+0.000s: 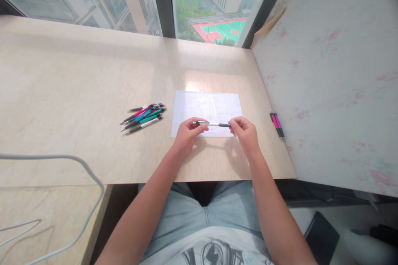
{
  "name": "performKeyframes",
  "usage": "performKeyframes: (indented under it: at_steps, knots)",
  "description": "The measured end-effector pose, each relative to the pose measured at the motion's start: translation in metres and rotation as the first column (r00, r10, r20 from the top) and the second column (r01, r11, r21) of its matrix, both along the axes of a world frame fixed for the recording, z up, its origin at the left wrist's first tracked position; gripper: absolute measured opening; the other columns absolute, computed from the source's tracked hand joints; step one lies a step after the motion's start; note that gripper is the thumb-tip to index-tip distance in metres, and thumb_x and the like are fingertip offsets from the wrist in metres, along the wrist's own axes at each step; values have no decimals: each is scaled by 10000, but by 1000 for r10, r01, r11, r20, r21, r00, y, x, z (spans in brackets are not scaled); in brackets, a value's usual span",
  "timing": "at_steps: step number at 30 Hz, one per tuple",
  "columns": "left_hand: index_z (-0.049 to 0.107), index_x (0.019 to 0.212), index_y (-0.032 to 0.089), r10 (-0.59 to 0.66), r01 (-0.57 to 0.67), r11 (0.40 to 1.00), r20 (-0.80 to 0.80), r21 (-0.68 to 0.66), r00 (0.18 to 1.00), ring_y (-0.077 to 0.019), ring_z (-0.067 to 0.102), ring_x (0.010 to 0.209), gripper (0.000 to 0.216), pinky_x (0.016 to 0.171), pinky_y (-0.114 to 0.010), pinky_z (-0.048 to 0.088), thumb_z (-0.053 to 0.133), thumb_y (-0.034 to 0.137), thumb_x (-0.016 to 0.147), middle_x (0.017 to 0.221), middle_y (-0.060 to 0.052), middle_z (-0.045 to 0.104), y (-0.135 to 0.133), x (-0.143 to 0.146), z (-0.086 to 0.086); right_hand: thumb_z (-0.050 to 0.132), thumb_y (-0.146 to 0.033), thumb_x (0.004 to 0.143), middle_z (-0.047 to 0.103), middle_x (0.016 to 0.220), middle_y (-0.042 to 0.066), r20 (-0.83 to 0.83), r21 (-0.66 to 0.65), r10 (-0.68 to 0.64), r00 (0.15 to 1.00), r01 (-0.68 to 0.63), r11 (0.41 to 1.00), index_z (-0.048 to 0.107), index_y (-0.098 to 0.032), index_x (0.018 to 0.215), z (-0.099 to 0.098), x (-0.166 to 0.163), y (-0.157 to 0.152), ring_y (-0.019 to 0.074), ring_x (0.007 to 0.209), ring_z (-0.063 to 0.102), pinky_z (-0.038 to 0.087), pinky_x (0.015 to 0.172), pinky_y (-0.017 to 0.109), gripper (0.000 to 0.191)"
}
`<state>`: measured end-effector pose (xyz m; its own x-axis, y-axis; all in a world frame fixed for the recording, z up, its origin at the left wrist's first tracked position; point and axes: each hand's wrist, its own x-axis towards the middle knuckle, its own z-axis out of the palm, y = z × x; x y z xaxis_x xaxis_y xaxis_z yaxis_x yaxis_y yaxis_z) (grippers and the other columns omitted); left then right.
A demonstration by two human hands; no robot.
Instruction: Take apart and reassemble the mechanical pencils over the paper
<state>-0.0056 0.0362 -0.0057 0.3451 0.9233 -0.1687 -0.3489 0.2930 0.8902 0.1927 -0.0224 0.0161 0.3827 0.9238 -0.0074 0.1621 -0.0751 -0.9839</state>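
A white and black pen (214, 124) lies level between my two hands, above a white sheet of paper (207, 105). My left hand (189, 131) pinches its clip end between thumb and fingers. At the dark end, the thumb and fingertips of my right hand (244, 129) are closed on the pen. To the left of the paper rests a loose pile of pens (144, 118) in pink, blue, green, white and black. Two pink and purple pens (276, 126) lie side by side at the right, close to the wall.
The pale desk (77, 78) runs back to the windows (217, 6). A wall with a floral pattern (329, 78) bounds it on the right. Over the lower left loops a grey cable (90, 169). A dark flat object (321, 238) is below the desk at the lower right.
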Motion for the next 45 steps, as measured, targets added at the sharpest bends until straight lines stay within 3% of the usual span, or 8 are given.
performKeyframes:
  at_steps: [5,10,17,23,29,35,40,45]
  knots:
    - [771,859,168,7,-7,1000,-3,13,1000,-140,663,730,213,733,-259,493,852,263,686,762,-43,718,2,-1,-2,688,-527,822,622,591,-15,-84,-24,-6,996,4,1000,668,-193,853,4,0,2,133,532,578,439,501,260,336]
    - [770,874,183,37,-37,999,-4,-9,999,-134,658,745,245,744,-255,500,866,286,673,770,-30,716,4,-2,-2,755,-469,783,716,758,32,-89,52,114,989,-110,993,665,-203,944,6,6,-1,182,725,687,499,574,278,323]
    - [773,869,185,26,-26,1000,3,-13,1000,-135,661,748,243,767,-272,515,867,292,673,797,-30,717,3,-3,-2,687,-521,847,688,651,20,13,-30,98,995,-97,995,667,-199,775,3,12,-1,137,564,603,473,539,273,330]
    - [769,877,187,37,-36,999,26,-28,999,-128,663,748,248,766,-262,510,871,284,672,777,-27,718,4,-4,-3,787,-430,762,730,918,41,20,24,154,988,-154,988,714,-217,940,3,10,1,177,775,679,535,675,306,287]
    - [769,864,183,28,-26,999,37,-37,999,-125,664,742,242,767,-262,513,875,278,667,775,-27,718,4,-4,-2,679,-494,856,712,711,37,77,-29,124,989,-122,992,717,-199,737,6,7,0,164,667,651,512,656,309,321]
    - [769,854,185,24,-22,999,41,-40,999,-120,661,738,229,767,-257,509,874,270,668,770,-21,714,3,-4,1,788,-449,759,752,970,52,31,22,150,988,-151,988,744,-236,1010,1,3,0,190,794,682,542,693,319,332]
    - [768,847,181,23,-22,999,34,-41,999,-123,657,732,238,758,-260,508,878,278,660,773,-22,708,2,-3,2,707,-519,822,674,632,24,68,-39,134,989,-131,991,715,-201,702,5,-1,0,156,594,612,504,604,301,339]
    - [768,851,185,20,-19,999,31,-41,999,-126,658,745,243,771,-267,510,882,275,656,791,-24,709,2,-3,1,788,-450,755,741,998,51,46,16,142,989,-143,990,729,-234,1009,1,-2,1,186,809,681,534,687,302,339]
